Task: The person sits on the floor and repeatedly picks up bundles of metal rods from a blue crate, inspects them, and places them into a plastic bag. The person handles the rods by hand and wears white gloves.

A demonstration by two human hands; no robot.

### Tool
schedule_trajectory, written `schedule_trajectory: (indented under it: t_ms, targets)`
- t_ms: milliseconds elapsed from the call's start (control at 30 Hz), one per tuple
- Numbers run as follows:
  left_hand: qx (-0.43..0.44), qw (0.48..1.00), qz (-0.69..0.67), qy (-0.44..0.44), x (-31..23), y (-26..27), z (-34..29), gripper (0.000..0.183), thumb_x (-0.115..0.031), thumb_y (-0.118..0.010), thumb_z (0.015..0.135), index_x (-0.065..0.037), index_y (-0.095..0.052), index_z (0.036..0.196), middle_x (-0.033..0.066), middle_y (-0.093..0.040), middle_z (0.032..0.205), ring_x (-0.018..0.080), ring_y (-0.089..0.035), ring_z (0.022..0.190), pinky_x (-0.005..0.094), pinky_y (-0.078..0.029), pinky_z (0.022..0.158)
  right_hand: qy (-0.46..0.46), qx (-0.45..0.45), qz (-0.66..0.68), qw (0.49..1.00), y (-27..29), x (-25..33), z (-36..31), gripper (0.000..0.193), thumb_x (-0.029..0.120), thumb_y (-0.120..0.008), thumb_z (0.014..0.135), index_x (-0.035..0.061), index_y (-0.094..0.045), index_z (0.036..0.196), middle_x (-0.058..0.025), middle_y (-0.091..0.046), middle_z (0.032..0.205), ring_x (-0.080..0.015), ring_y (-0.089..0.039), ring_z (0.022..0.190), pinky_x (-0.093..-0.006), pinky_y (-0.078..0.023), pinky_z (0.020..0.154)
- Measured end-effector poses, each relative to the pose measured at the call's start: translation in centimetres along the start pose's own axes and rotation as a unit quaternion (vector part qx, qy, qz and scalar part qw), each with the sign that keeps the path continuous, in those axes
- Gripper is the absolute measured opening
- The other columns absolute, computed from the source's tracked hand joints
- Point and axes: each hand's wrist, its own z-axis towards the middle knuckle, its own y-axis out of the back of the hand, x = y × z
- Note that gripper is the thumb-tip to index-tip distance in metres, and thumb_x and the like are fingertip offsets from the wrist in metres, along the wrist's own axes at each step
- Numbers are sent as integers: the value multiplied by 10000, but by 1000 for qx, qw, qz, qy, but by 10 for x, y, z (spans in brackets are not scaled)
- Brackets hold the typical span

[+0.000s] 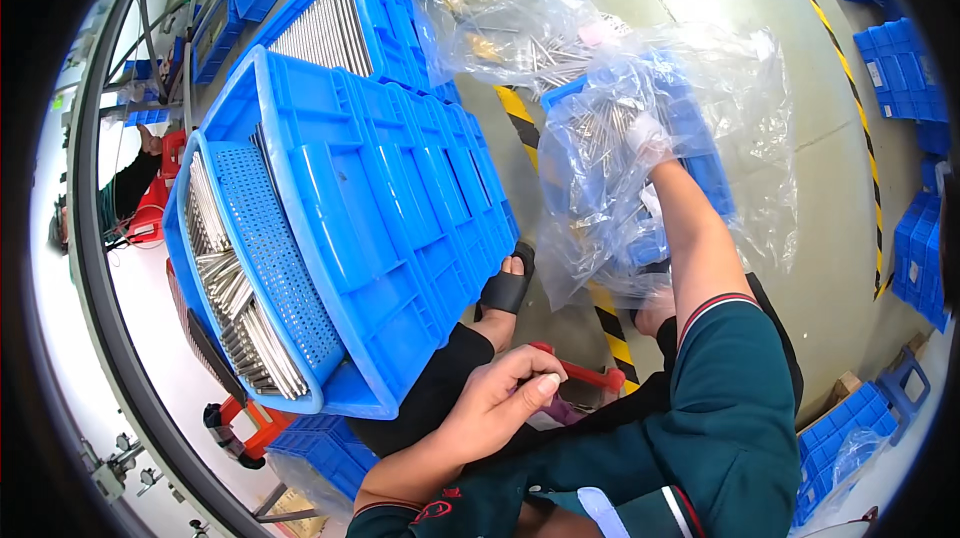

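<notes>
My right hand (648,141), in a whitish glove or covered by clear film, reaches down over a blue bin (705,153) lined with a clear plastic bag (585,188). Thin metal rods (598,128) lie loose in the bag, right beside that hand. Plastic and glare hide its fingers, so I cannot see whether it grips any rods. My left hand (505,398) is bare and held over my lap, its fingers curled and the thumb against the index finger. Nothing shows in it.
Blue crates (390,208) stand in a row on my left. A perforated blue basket (275,248) there holds bundled metal rods (235,303). More rods (555,63) and plastic lie beyond the bin. Yellow-black tape (612,323) crosses the floor. A red bar (585,370) is near my knees.
</notes>
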Motion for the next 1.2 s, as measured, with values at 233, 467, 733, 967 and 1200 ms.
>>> schedule_trajectory:
  t_ms: [233, 467, 733, 967, 1200]
  targets:
    - [-11, 1000, -13, -4, 4, -4, -3, 229, -201, -536, 945, 19, -579, 993, 36, -580, 818, 79, -522, 752, 228, -435, 685, -165, -34, 127, 977, 46, 51, -11, 218, 174, -539, 796, 61, -707, 878, -185, -675, 887, -325, -668, 833, -420, -520, 734]
    - [-17, 1000, -16, 5, 2, -2, -3, 228, -203, -535, 947, 16, -580, 992, 36, -581, 818, 81, -528, 755, 232, -441, 688, -232, 41, 133, 963, 17, 27, 21, 409, 458, -503, 869, 233, -598, 1197, -75, -639, 1133, -261, -618, 1021, -398, -482, 868]
    - [-20, 1000, -6, 2, 4, 1, -5, 242, -218, -537, 946, 16, -581, 992, 37, -578, 817, 84, -533, 761, 233, -449, 699, -158, 31, 128, 979, 29, 44, 8, 271, 273, -536, 813, 88, -705, 917, -173, -664, 988, -337, -639, 944, -421, -505, 801]
    - [-5, 1000, -10, -10, 2, 4, -9, 213, -185, -530, 948, 19, -582, 979, 40, -574, 835, 88, -540, 776, 233, -451, 710, -32, 50, 36, 998, 5, -12, 5, 241, 199, -517, 827, 120, -717, 935, -156, -675, 947, -305, -653, 874, -406, -512, 788]
    - [22, 999, -19, -38, 3, 0, -19, 196, -159, -527, 945, 29, -575, 977, 42, -570, 848, 90, -519, 769, 236, -442, 710, -101, 144, -95, 980, 52, -38, -40, 235, 257, -563, 824, 148, -723, 957, -86, -691, 1016, -265, -663, 952, -405, -523, 767]
